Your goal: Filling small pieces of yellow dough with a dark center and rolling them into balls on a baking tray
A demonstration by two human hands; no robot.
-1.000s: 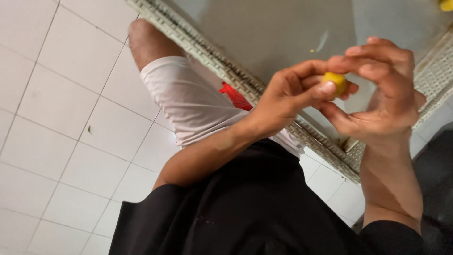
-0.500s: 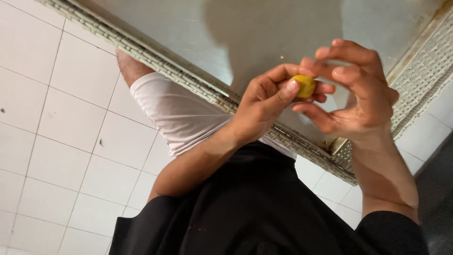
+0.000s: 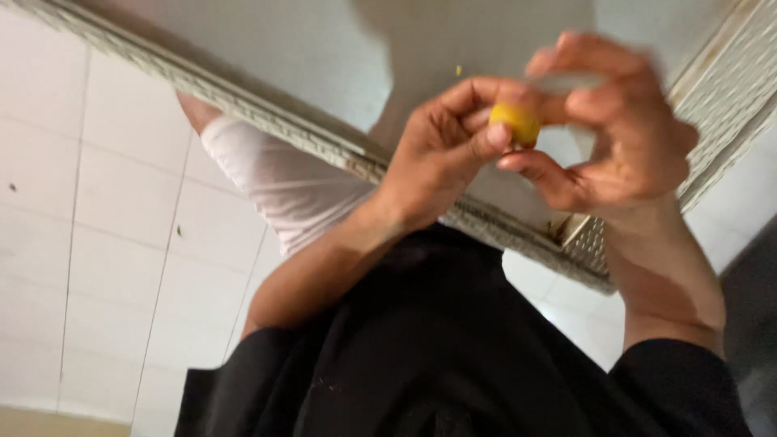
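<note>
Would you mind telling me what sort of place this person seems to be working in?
Probably a home or a simple indoor workspace, though that is a guess. The floor is plain white tile, a table with a woven wicker rim stands over it, and both hands, left hand and right hand, pinch a small yellow object.

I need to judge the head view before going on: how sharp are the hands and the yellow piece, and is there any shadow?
Head view: right hand is motion-blurred, fingertips smeared; left hand is sharper; the small yellow piece pinched between both is soft-edged, detail unreadable. Head view: a broad soft shadow lies on the table top; no harsh glare.
</note>
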